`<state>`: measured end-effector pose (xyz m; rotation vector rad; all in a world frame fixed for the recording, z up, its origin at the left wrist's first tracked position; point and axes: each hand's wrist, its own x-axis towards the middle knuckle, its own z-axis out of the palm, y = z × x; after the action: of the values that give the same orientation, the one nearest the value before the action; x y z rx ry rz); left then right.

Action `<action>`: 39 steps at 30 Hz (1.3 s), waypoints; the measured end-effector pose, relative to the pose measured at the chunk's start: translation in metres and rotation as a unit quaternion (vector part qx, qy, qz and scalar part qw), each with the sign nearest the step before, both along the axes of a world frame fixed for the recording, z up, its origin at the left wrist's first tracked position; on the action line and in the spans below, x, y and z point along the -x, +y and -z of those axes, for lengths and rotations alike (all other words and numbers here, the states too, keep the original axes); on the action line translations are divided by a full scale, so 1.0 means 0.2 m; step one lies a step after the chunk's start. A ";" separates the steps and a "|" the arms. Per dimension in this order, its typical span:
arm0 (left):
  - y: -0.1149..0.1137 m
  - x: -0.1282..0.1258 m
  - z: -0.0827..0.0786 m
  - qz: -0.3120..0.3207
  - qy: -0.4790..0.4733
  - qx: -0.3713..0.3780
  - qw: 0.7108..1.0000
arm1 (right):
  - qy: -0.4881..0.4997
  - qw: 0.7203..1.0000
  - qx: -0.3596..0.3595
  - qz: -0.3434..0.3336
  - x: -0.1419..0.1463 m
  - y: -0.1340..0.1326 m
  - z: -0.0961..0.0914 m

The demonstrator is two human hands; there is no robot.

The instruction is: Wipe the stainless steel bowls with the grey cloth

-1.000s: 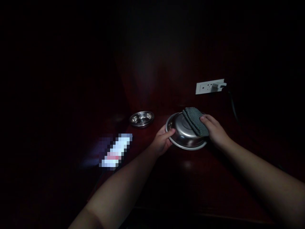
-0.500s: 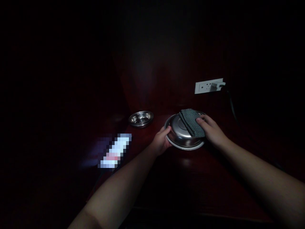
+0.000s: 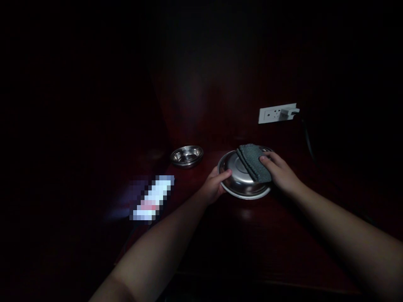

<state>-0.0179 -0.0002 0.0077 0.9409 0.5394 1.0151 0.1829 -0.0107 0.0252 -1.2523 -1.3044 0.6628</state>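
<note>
Steel bowl [image 3: 242, 178] inverted in grasp of left hand [image 3: 214, 187], cloth [image 3: 254, 162] in right hand [image 3: 282, 173]

The right grip [image 3: 282, 171] and the folded grey-green cloth [image 3: 255, 163] sit farther toward 9 o'clock on the upturned steel bowl [image 3: 237, 175] than a second ago. On the left grip [image 3: 213, 186], the thumb, nearer the rim half a second ago, reaches farther toward 3 o'clock.

At two o'clock I see a white rectangular socket plate [image 3: 262, 118] on a dark red wall [image 3: 204, 100], with a pale plug [image 3: 289, 112] seated in its right end. A thin dark cable [image 3: 308, 140] hangs toward three o'clock. At eight o'clock I get a bright, pixelated oblong [image 3: 154, 197], unreadable to me, beside the dark red tabletop [image 3: 217, 239] at six.
</note>
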 end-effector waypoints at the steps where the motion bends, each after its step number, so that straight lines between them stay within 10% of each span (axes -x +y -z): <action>1: 0.00 0.00 0.00 -0.001 0.003 -0.001 1.000 | 0.001 1.000 0.001 -0.002 0.00 0.00 0.00; 39: 0.01 -0.02 0.00 -0.019 0.003 0.011 1.000 | -0.020 1.000 -0.023 -0.006 -0.01 0.01 0.02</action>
<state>-0.0145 0.0016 0.0071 0.9182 0.5739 1.0387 0.1841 -0.0093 0.0214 -1.2270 -1.3539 0.6158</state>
